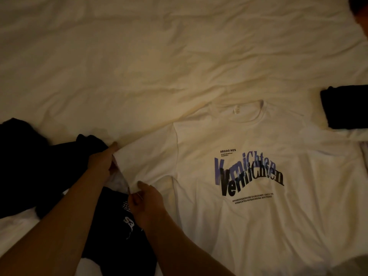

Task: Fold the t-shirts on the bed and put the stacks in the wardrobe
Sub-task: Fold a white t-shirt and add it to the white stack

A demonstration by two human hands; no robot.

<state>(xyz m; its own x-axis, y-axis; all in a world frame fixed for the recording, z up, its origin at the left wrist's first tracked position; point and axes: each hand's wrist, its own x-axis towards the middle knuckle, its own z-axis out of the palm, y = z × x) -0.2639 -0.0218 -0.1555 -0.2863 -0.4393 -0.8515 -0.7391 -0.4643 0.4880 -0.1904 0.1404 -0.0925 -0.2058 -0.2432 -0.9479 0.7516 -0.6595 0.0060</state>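
A white t-shirt (258,216) with a black and purple "Vernichten" print lies spread face up on the bed, collar toward the far side. My left hand (102,161) pinches the upper corner of its left sleeve hem. My right hand (146,198) pinches the lower corner of the same hem. The sleeve is stretched flat to the left between both hands. Under my arms lies a crumpled pile of black t-shirts (111,226), one with a white print.
The white wrinkled bed sheet (139,66) fills the far half of the view. A folded black garment (346,108) sits at the right edge. A dark shape (358,10) shows in the top right corner.
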